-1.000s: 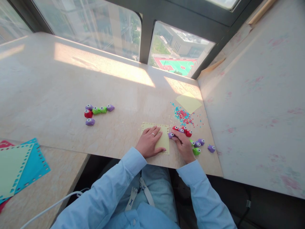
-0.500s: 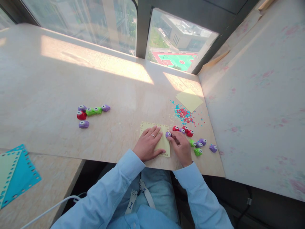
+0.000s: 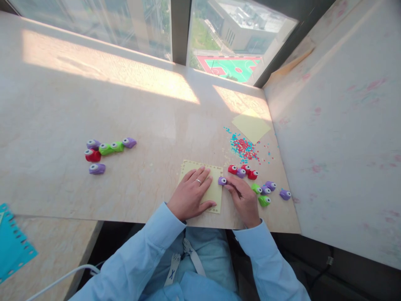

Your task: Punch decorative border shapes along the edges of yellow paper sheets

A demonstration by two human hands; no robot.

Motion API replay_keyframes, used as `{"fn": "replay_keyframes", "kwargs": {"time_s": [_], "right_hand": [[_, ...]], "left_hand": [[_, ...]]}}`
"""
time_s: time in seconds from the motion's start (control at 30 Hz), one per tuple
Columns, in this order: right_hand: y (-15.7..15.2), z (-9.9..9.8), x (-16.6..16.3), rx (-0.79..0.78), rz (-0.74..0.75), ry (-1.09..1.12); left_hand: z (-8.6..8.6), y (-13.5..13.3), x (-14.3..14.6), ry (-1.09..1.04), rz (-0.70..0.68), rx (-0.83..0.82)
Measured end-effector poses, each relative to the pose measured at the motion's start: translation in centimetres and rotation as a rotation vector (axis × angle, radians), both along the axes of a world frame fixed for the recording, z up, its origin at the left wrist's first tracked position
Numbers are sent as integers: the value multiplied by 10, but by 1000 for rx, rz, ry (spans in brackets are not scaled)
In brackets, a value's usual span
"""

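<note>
Since the earlier frame my view has dipped, so the window (image 3: 227,39) sits higher. On the table (image 3: 153,129), the yellow sheet (image 3: 214,192) lies under my left hand (image 3: 191,193), which rests flat and unclenched. My right hand (image 3: 245,198) pinches the small purple punch (image 3: 222,181) at the sheet's right edge, beside my left.

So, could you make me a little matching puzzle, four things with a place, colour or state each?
1. Confetti
2. Left hand
3. Blue sheet
4. Right hand

A. Spread on a yellow sheet
B. At the picture's left edge
C. Holding a purple punch
D. Mostly red and blue

Pairs: 1-D, 2-A, 3-B, 4-C
</note>
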State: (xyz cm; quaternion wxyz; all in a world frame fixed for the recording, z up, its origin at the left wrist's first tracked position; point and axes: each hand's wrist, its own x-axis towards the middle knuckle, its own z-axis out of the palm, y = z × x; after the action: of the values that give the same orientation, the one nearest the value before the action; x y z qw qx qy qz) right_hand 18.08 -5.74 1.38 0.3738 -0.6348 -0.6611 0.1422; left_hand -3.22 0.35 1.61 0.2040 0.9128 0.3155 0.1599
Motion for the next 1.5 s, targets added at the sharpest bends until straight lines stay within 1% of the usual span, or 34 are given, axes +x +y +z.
{"fn": "replay_keyframes", "kwargs": {"time_s": [0.27, 0.53, 0.87, 1.23, 1.4, 1.5], "right_hand": [[5, 0, 3, 29, 39, -53], [0, 3, -2, 20, 59, -74], [1, 5, -4, -4, 32, -56], [0, 4, -4, 26, 45, -67], [0, 3, -4, 5, 30, -34], [-1, 5, -4, -48, 4, 42]], "left_hand": [[1, 6, 0, 4, 2, -15], [0, 6, 0, 8, 11, -19], [0, 6, 1, -13, 11, -27], [-2, 6, 0, -8, 19, -20], [-2, 5, 1, -16, 25, -12], [-3, 5, 1, -19, 30, -1]]}}
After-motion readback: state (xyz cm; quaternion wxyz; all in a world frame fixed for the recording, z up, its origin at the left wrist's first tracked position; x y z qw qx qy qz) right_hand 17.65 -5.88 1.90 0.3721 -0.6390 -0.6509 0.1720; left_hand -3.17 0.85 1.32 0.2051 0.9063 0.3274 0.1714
